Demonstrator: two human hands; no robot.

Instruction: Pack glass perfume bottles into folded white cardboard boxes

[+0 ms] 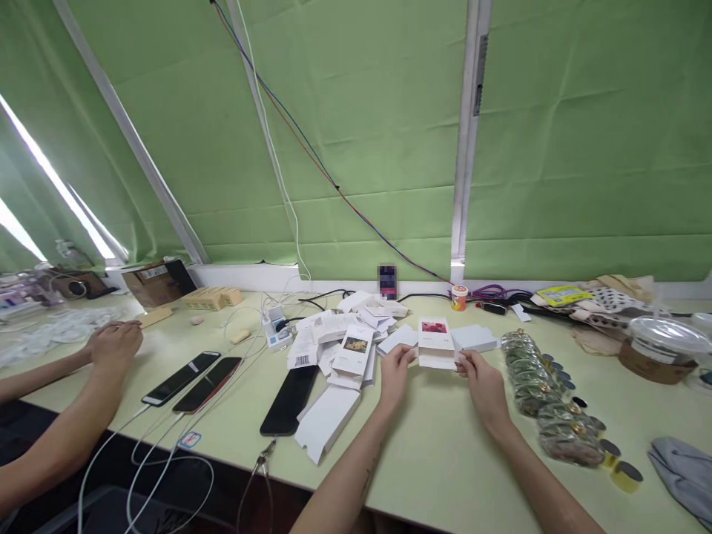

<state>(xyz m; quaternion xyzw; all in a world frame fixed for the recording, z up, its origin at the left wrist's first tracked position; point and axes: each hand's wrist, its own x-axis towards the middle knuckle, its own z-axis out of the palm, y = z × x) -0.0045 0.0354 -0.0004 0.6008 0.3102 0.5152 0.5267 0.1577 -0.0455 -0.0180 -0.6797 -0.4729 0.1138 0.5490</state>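
A small white cardboard box (437, 343) with a red picture is held between my two hands above the table. My left hand (397, 373) pinches its lower left side, fingers closed. On the other side, my right hand (483, 387) grips the lower right edge between thumb and fingers. The near end of the box looks unfolded, with its flap toward me. Left of my hands lies a heap of white cartons (334, 334), one carton (351, 351) showing a yellow picture. A plain white carton (328, 419) rests nearest to me.
Several clear-wrapped bundles (523, 371) line the right, beside dark-topped yellow cylinders (627, 476). A black phone (288, 400) touches the cartons; two phones (207, 384) on cables lie further left. Another person's hands (115, 343) rest at the left. A plastic tub (667, 337) stands far right.
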